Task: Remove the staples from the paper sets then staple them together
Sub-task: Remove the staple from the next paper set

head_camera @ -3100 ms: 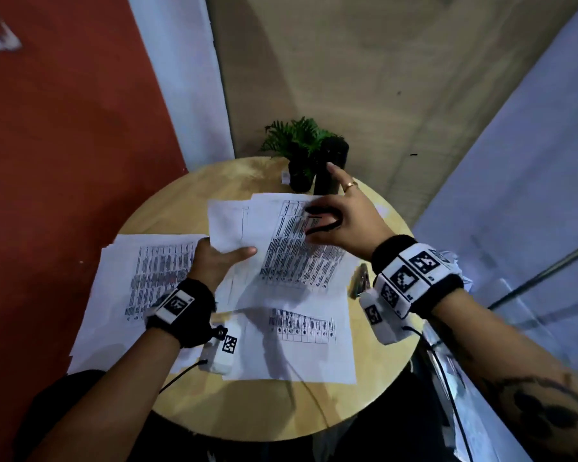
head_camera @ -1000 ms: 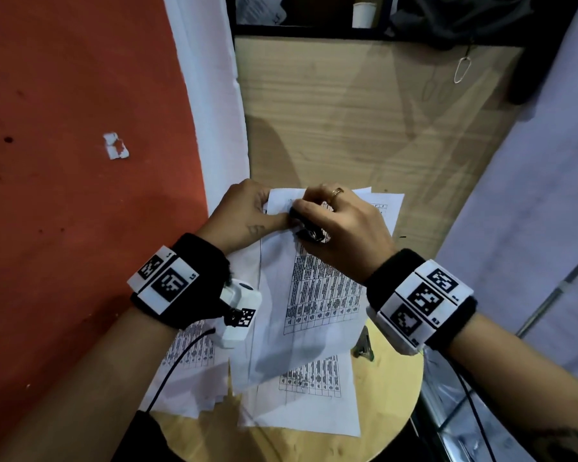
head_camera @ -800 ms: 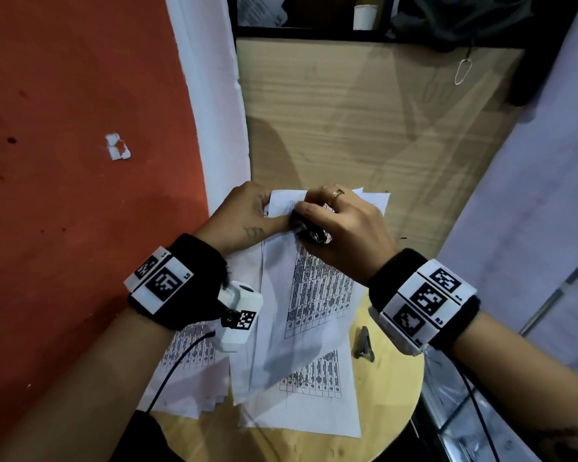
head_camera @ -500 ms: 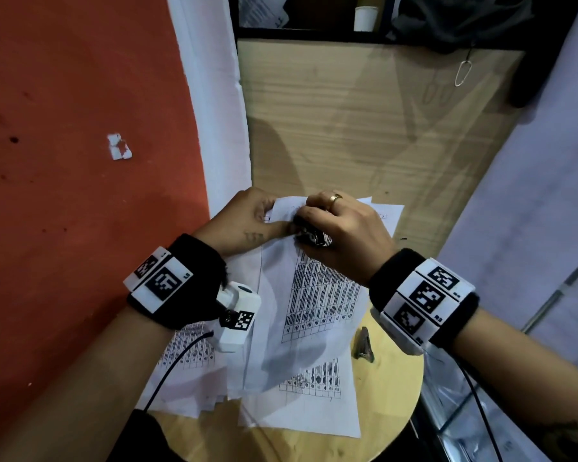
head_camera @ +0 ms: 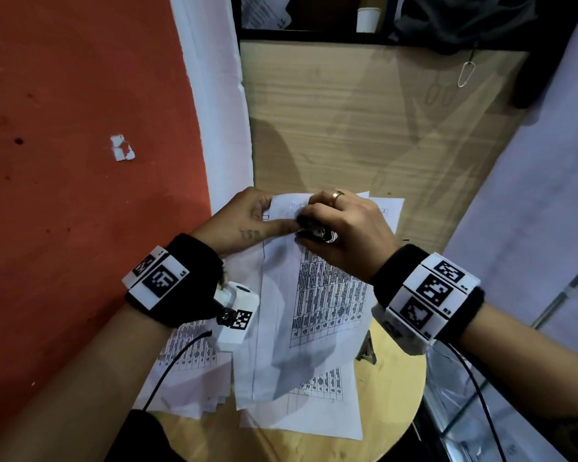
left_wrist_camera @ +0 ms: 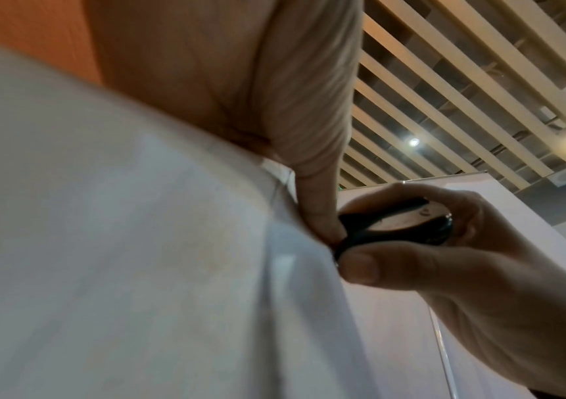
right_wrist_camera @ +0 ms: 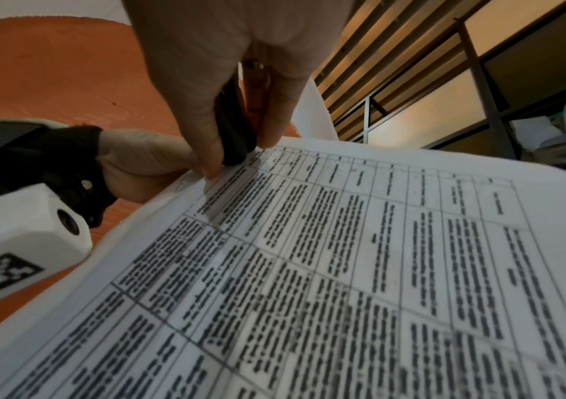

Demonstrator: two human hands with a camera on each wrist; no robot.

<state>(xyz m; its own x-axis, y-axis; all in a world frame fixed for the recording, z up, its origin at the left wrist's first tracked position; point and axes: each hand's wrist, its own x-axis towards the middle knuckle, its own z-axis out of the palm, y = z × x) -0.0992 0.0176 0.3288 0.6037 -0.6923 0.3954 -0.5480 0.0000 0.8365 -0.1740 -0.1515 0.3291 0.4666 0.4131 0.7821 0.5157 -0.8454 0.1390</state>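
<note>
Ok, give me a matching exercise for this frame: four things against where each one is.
Things:
1. paper set
2. black tool
3. small metal clip
4. white cup

Places:
A. lying on the round table
B. on the shelf above the wooden panel
C. pinched at its top corner by the left hand
D. gripped in the right hand

Pairs: 1-C, 2-D, 3-A, 4-B

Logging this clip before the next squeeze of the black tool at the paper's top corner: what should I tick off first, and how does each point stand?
1. Left hand pinches the paper set at its top corner: ok.
2. Right hand grips the black tool: ok.
3. Tool tip meets the corner: ok.
4. Staple caught in the tool: cannot tell, hidden.
5. Left thumb clear of the tool: not ok, it touches.
6. Other sheets lie on the table: ok.
</note>
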